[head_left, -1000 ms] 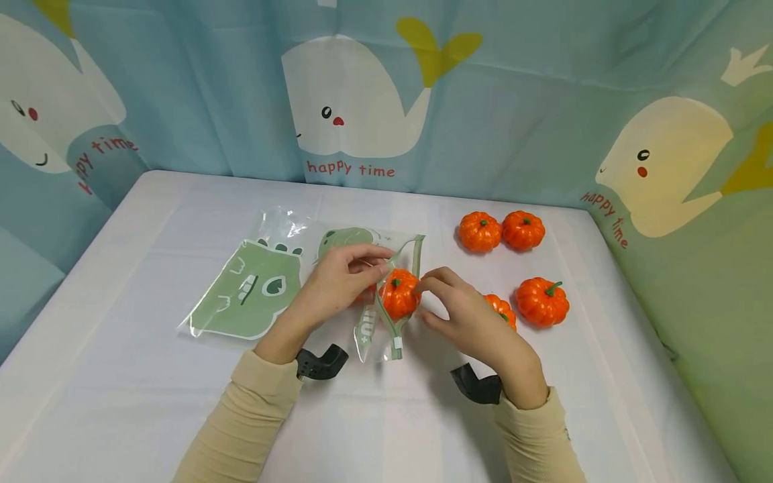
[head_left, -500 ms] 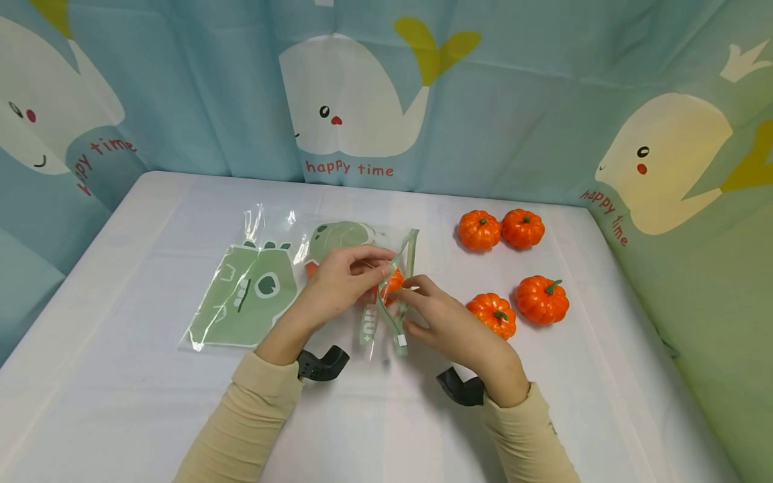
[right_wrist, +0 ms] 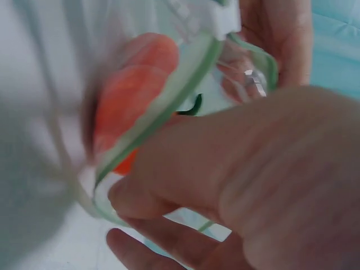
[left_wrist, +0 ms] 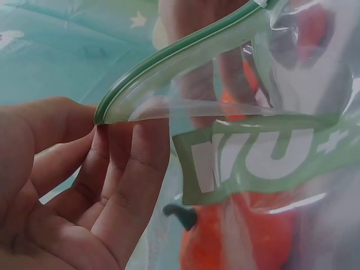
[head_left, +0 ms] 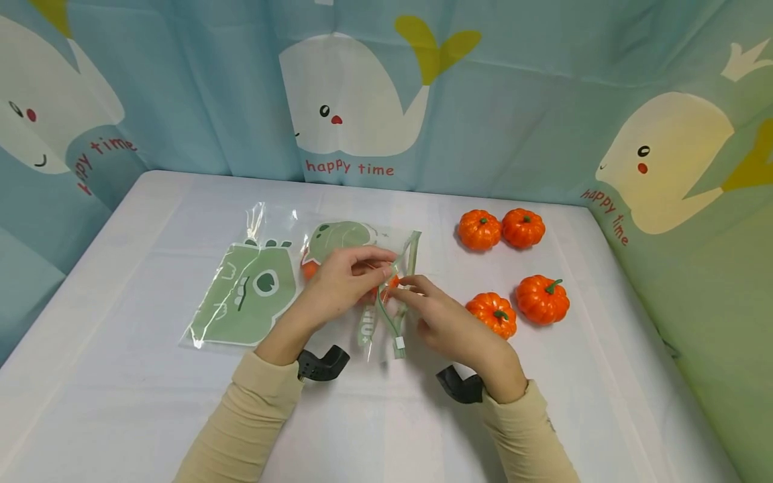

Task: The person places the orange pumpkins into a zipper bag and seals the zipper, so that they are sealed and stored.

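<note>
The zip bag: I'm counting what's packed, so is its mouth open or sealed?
Open. The zip bag's green rim gapes, held by the left hand and right hand, with a pumpkin inside.

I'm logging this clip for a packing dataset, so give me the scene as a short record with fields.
left hand: pinches the upper rim of the zip bag
right hand: fingers at the bag's open mouth
in the bag: orange pumpkins, partly hidden
loose pumpkins: four on the table, right of the hands
second bag: flat, to the left
</note>
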Tool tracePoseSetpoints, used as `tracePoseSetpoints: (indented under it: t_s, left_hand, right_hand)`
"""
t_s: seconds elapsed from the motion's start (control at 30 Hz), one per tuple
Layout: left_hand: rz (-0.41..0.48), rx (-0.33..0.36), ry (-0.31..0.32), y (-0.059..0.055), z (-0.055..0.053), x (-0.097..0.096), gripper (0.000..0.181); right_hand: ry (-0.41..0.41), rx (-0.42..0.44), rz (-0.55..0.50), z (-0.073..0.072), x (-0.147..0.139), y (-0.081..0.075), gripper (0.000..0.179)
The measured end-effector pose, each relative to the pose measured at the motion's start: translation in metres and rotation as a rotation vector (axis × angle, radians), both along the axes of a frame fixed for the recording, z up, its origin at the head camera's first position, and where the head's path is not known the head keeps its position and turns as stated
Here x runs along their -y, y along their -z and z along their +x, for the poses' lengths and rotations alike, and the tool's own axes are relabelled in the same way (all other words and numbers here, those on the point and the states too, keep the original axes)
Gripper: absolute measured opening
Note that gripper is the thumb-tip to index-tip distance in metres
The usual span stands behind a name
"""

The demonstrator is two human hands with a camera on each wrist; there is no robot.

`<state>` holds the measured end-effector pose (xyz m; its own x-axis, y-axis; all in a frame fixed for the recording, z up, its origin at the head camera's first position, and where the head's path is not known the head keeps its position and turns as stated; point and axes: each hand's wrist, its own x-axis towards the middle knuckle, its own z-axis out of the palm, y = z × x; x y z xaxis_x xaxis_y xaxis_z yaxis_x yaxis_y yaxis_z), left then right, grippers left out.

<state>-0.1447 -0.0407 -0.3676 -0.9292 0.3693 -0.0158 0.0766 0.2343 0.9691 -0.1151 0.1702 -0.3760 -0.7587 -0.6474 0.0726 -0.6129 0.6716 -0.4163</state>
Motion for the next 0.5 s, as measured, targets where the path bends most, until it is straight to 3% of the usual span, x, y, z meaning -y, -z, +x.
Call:
tracePoseSetpoints:
  t_s: [0.5]
  left_hand:
    - [0.044, 0.027, 0.047, -0.001, 0.0, 0.0, 0.029]
  right_hand:
    - [0.009, -0.107, 0.046, -0.004, 0.01, 0.018, 0.06]
